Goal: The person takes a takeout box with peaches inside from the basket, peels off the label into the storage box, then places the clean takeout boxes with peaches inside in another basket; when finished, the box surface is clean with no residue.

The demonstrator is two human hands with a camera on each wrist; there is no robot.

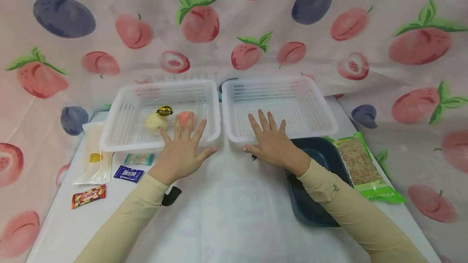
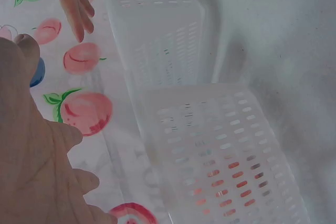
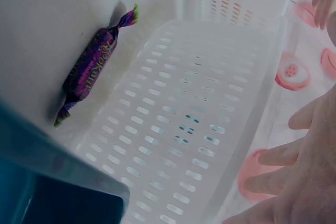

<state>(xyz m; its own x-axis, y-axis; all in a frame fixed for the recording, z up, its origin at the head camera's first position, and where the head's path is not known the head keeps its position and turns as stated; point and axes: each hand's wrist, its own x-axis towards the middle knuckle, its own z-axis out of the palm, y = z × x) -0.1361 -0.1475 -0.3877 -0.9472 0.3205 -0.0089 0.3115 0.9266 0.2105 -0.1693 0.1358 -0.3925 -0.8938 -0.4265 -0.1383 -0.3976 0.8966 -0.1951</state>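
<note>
1. White plastic forms two perforated baskets, set side by side at the far part of the surface (image 1: pixel 226 214); the left basket (image 1: pixel 120 139) and the right basket (image 1: pixel 321 113) are seen almost touching along their inner walls.
2. Over the near rim of the left basket the left hand (image 1: pixel 183 149) is laid flat, palm down, with fingers straight and spread; nothing is gripped by it.
3. Over the near rim of the right basket the right hand (image 1: pixel 268 141) is laid in the same manner, fingers straight and apart, nothing being held.
4. Inside the left basket a pale yellow ball (image 1: pixel 155 121), a round yellow-and-black item (image 1: pixel 165 111) and an orange-pink ball (image 1: pixel 185 117) are shown; the orange-pink ball is partly covered by the fingers of the left hand.
5. Just in front of the right basket a purple wrapped candy (image 3: pixel 94 69) is shown lying on the surface, in the right wrist view.
6. Left of the left hand a teal wrapped candy (image 1: pixel 139 159), a dark blue packet (image 1: pixel 128 173), a red snack packet (image 1: pixel 89 196) and a long clear packet (image 1: pixel 93 153) are laid out.
7. Under the right forearm a dark teal tray (image 1: pixel 314 214) is seen, with a green packet (image 1: pixel 363 167) just beside it.
8. Fruit-printed cloth (image 1: pixel 234 23) is hung behind and at both sides.
</note>
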